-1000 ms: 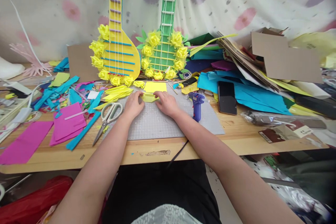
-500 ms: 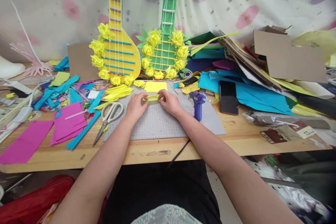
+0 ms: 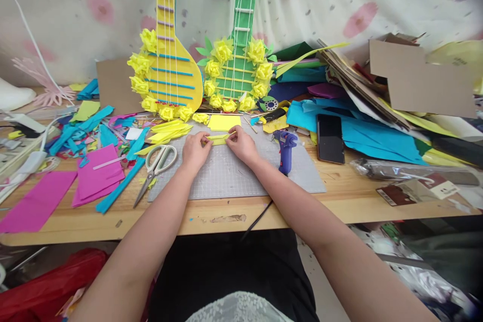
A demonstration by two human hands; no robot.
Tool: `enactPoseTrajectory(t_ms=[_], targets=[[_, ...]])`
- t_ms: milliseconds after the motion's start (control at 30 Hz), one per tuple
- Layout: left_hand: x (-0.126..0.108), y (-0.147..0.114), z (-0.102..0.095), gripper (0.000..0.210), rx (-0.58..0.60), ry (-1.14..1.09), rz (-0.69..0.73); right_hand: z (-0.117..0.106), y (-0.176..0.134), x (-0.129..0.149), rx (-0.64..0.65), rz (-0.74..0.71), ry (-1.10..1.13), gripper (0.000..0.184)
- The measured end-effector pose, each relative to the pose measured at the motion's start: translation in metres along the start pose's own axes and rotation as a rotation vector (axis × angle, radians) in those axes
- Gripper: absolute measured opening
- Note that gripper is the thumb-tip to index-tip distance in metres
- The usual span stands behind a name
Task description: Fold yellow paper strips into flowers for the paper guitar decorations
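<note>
Between my two hands a narrow strip of yellow crepe paper [image 3: 218,139] is stretched over the grey cutting mat [image 3: 226,181]. My left hand [image 3: 196,151] pinches its left end, and my right hand [image 3: 241,145] pinches the right end. Just beyond the strip lies a yellow paper rectangle [image 3: 224,122]. Cut yellow strips [image 3: 169,132] are heaped left of my left hand, with white-handled scissors [image 3: 161,160] in front of them. A blue glue gun [image 3: 286,153] stands to the right of my right hand.
Behind the mat lean a yellow paper guitar [image 3: 181,73] and a green one [image 3: 237,75], both edged with yellow paper flowers. Pink paper sheets [image 3: 98,176] and blue scraps cover the left. At right are a phone [image 3: 330,138], blue paper [image 3: 377,141] and cardboard [image 3: 400,73].
Both hands stay nearly in place on the strip, and its front face shows a little wider now. The whole view has shifted slightly.
</note>
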State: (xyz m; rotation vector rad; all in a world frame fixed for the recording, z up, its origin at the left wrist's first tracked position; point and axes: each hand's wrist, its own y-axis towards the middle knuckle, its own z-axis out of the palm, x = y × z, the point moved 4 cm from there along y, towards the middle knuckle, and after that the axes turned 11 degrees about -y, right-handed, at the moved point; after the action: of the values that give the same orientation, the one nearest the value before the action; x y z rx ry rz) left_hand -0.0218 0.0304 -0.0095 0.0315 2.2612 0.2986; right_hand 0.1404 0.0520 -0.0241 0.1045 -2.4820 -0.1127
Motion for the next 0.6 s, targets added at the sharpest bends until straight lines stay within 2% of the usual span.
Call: enactPoseTrajectory(t_ms=[600], targets=[[0.0,0.001,0.003,0.026,-0.026,0.132,0.021,-0.001,-0.009,0.013,-0.059,-0.055,-0.2,0.017]])
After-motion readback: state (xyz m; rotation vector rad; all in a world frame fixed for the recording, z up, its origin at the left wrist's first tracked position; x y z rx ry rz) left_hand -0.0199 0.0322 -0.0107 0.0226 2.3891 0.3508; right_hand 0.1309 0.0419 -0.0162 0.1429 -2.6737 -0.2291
